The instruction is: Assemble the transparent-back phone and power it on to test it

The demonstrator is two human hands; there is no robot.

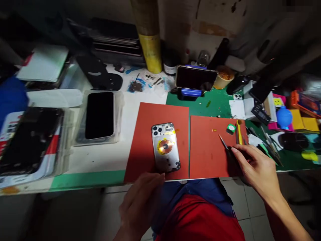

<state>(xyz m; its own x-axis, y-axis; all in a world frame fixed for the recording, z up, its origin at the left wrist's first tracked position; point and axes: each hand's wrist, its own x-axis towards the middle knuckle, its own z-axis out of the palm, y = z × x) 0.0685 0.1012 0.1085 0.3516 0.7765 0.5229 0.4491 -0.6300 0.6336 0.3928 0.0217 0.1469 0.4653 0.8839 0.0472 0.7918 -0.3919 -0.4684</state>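
A smartphone with its back glass off (pixel 165 147) lies on the left red mat (pixel 144 134). Its three camera lenses are at the upper left, and a round copper coil sits mid-back. Just below its lower edge is my left hand (pixel 141 201), slightly blurred, fingers curled together; whatever they hold, if anything, is hidden. Over the right red mat (pixel 203 154), my right hand (pixel 255 164) has its fingertips closed at the dark handle of a thin pointed tool (pixel 223 141). Beyond that tool are a small green-and-white piece (pixel 231 128) and a yellow-handled tool (pixel 239 132).
A phone on a blue stand (pixel 197 78) is at the back. Leftward lie a black-screened phone on a clear case (pixel 99 115) and a dismantled phone (pixel 32 140). Tweezers (pixel 272 147), a blue bulb (pixel 284 117) and boxes crowd the right. A yellow post (pixel 151 50) rises behind.
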